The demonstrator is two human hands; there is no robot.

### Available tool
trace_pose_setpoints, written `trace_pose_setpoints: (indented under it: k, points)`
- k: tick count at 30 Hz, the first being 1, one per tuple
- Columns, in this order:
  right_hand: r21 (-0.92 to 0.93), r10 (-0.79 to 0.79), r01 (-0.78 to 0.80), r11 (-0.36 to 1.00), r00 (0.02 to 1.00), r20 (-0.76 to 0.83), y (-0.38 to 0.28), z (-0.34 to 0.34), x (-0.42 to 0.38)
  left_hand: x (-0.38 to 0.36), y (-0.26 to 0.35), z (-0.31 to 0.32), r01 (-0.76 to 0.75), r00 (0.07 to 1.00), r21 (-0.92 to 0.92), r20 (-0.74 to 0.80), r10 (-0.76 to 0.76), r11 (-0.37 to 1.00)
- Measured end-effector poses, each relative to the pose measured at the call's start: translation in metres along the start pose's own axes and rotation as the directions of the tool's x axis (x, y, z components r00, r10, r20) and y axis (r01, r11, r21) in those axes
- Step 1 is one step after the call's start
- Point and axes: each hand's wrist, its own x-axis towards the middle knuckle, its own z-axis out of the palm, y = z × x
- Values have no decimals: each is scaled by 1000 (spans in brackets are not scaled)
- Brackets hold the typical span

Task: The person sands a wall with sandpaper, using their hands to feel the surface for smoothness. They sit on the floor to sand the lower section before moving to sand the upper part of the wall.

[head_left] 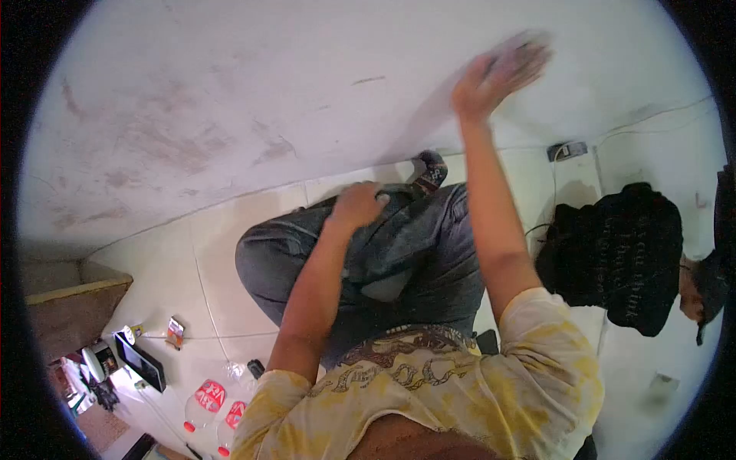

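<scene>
Raised against the white wall, my right hand is blurred by motion. Its fingers are pressed round something greyish that I cannot make out. My left hand lies on my thigh in the dark grey trousers, its fingers loosely bent and apart, with a small pale spot beside them. Reddish-brown smudges mark the wall on the left. I sit cross-legged on the tiled floor close to the wall, and a patterned sock shows beyond my legs.
Bottles with red labels, a small pack and a dark tablet-like object lie at lower left. A brown box-like block stands beyond them. At right are a person in a black shirt and a socket box with cable.
</scene>
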Motion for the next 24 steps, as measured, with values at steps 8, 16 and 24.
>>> trace_pose_setpoints:
  k: [8,16,24]
  points:
    - [-1,179,-179,984,982,-55,51,2,-83,-56,-7,-121,308,951,60,-45,-306,949]
    - [244,993,-962,122,117,-34,68,13,-126,-102,-80,-138,628,767,172,24,-641,759]
    - [276,992,-958,-82,-51,119,79,28,-183,-98,-80,-141,635,759,72,130,-638,770]
